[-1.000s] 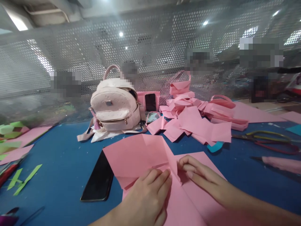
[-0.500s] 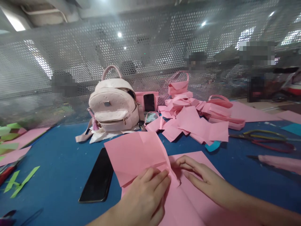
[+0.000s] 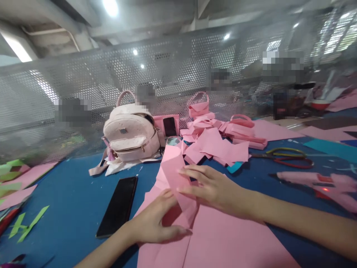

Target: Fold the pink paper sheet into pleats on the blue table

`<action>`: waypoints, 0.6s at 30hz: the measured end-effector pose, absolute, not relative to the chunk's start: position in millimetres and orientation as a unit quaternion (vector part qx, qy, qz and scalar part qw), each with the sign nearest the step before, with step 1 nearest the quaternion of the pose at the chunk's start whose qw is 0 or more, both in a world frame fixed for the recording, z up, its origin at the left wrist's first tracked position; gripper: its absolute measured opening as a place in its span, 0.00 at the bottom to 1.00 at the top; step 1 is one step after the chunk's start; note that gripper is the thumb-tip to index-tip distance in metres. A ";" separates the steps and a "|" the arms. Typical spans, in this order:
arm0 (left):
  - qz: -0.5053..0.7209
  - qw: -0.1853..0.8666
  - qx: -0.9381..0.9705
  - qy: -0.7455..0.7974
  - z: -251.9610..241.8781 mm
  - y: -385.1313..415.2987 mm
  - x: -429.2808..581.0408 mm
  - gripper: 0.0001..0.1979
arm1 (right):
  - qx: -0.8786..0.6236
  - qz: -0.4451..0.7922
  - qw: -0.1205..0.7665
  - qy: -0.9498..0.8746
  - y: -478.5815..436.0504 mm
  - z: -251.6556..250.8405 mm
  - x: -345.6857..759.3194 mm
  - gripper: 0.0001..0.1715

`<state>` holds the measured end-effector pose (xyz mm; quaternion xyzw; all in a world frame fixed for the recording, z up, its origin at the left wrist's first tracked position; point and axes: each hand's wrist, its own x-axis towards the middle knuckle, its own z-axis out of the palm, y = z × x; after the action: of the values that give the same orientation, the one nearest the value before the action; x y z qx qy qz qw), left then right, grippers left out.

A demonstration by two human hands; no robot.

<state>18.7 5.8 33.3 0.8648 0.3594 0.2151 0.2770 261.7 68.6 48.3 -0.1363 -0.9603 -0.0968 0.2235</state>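
Pink paper (image 3: 223,238) lies in front of me, with a creased, folded pink flap (image 3: 174,169) standing up from it between my hands. My left hand (image 3: 156,219) touches the flap's left side, its thumb stretched well apart from its fingers toward the lower fold. From the right, my right hand (image 3: 212,184) rests spread fingertips and thumb against the flap's face. Neither hand is closed round the paper, though the left fingertips are partly hidden at its edge. A black phone (image 3: 117,206) lies left of the paper.
A pale backpack (image 3: 131,134) stands on the blue table (image 3: 69,201) before a perforated screen (image 3: 178,56). Pink paper pieces (image 3: 217,145) and small pink paper bags (image 3: 242,130) are piled behind. Scissors (image 3: 290,158) and a pink glue gun (image 3: 315,182) lie right; green strips (image 3: 30,225) left.
The flap has swung from upright over to the left and now stands narrower. My right hand has moved left onto it; my left hand has shifted left and spread its thumb. The view has turned right.
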 end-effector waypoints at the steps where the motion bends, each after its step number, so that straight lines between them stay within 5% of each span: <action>1: 0.226 0.306 0.834 0.400 31.4 3.2 21.5 0.33 | -0.140 -0.086 0.214 -0.963 68.7 50.7 260.6 0.20; 4: 0.258 0.352 0.727 0.530 22.7 -7.2 35.4 0.35 | -0.145 -0.060 0.198 -0.968 68.6 52.9 261.5 0.20; 11: 0.350 0.350 0.672 0.550 20.0 -16.6 55.0 0.05 | -0.238 0.029 0.266 -0.934 58.7 40.4 274.0 0.18; 14: 0.379 0.374 0.653 0.539 28.4 -12.0 52.4 0.04 | -0.342 0.152 0.303 -0.877 52.2 34.1 277.4 0.12; 18: 0.428 0.393 0.622 0.525 32.9 -10.3 53.4 0.06 | -0.370 0.429 0.235 -0.790 41.8 25.9 275.5 0.13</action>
<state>53.4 -10.3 32.9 0.6222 0.5248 0.4276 0.3933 275.5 41.8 25.9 -0.3699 -0.7897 0.4294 0.2347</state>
